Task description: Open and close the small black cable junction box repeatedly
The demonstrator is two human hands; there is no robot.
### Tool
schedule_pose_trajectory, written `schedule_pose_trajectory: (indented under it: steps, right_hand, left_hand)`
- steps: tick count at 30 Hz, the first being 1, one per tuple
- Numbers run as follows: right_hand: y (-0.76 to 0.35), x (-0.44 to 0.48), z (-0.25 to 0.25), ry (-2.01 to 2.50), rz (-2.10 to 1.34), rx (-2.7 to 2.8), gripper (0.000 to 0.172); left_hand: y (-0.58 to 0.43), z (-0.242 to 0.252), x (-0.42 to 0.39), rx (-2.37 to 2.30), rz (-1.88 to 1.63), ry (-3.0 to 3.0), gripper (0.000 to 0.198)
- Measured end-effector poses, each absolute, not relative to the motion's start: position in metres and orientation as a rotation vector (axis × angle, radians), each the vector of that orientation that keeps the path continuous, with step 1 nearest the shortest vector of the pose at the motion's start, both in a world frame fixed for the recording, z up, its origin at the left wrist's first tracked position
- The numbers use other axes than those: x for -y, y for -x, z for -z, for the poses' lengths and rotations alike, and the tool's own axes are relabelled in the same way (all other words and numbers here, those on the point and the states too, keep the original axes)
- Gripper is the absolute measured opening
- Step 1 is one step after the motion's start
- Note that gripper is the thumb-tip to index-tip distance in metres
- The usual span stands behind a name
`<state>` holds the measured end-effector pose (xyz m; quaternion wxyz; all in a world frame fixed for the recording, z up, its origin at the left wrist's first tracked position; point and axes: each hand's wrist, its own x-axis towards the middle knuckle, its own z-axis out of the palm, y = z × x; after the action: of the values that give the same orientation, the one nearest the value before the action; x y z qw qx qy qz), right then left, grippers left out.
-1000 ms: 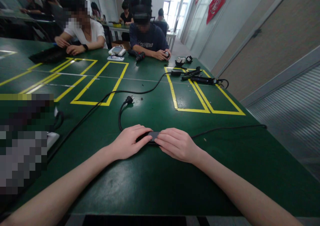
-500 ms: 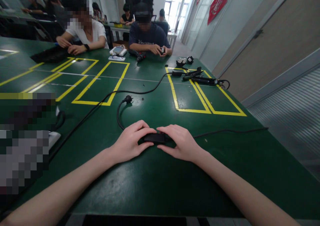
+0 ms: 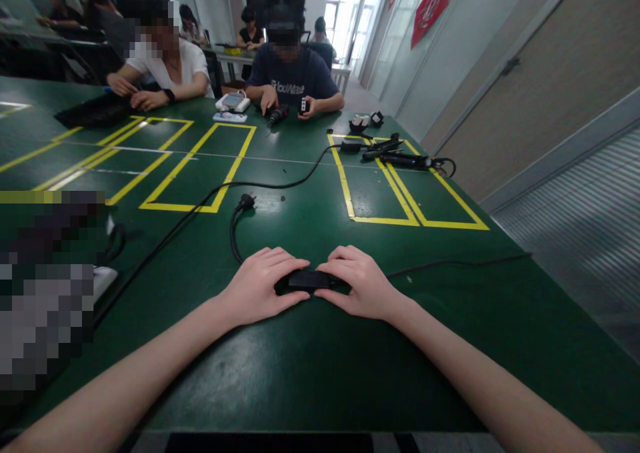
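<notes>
A black power adapter (image 3: 309, 280) lies low over the green table in front of me. My left hand (image 3: 263, 281) is closed round its left end, fingers on the far side and thumb on the near side. Around the right end, my right hand (image 3: 357, 281) grips in the same way. From behind my left hand a short black cord curves up to a mains plug (image 3: 247, 203), which rests on the table. A thin cable (image 3: 460, 262) runs out from under my right hand toward the table's right edge.
Yellow tape outlines (image 3: 199, 166) mark the green table (image 3: 280, 379). A long black cable (image 3: 185, 218) crosses it to a second adapter (image 3: 352, 146) near a black tool (image 3: 400, 159). Opposite, a person handles a power drill (image 3: 277, 114); another person sits at left.
Both hands stay on the adapter, fingers slightly shifted. Across the table, a co-worker's one hand has moved to the drill while the other keeps a small black object. The view has shifted slightly.
</notes>
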<state>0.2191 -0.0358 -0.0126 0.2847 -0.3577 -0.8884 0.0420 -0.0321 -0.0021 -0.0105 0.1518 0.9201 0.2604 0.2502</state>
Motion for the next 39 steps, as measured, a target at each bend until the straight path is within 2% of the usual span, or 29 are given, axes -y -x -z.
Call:
schedule_pose_trajectory:
  steps: [5,9,13,16,21,24,27,31,36,39]
  right_hand:
    - [-0.214,0.038,0.011,0.977,-0.192,2.407,0.025]
    - [-0.216,0.037,0.01,1.0,-0.347,2.34,0.022]
    - [-0.244,0.023,0.005,1.138,-0.604,1.946,0.022]
    - [-0.282,0.007,-0.002,1.234,-0.763,1.502,0.033]
    - [-0.35,-0.009,-0.011,1.107,-0.552,0.926,0.041]
    - [-0.379,-0.012,-0.008,1.035,-0.527,0.79,0.034]
    - [-0.394,-0.015,0.002,1.175,-0.556,0.679,0.027]
    - [-0.399,-0.016,0.018,1.407,-0.552,0.607,0.032]
    - [-0.397,-0.012,0.023,1.432,-0.607,0.665,0.04]
    - [-0.4,-0.012,0.021,1.412,-0.63,0.707,0.039]
  left_hand:
    - [0.033,0.012,0.001,-0.749,-0.683,-2.655,0.029]
    - [0.033,0.011,0.0,-0.743,-0.832,-2.666,0.033]
    - [0.032,0.005,0.002,-0.775,-1.154,-2.686,0.035]
    - [0.032,0.004,0.004,-0.742,-1.258,-2.682,0.033]
    - [0.029,0.01,0.004,-0.618,-1.097,-2.652,0.028]
    - [0.028,0.013,0.004,-0.577,-0.942,-2.625,0.027]
    - [0.028,0.013,0.004,-0.567,-0.82,-2.596,0.027]
    - [0.028,0.014,0.002,-0.571,-0.736,-2.573,0.027]
    - [0.028,0.013,0.001,-0.568,-0.714,-2.565,0.028]
    - [0.029,0.013,0.002,-0.559,-0.696,-2.569,0.029]
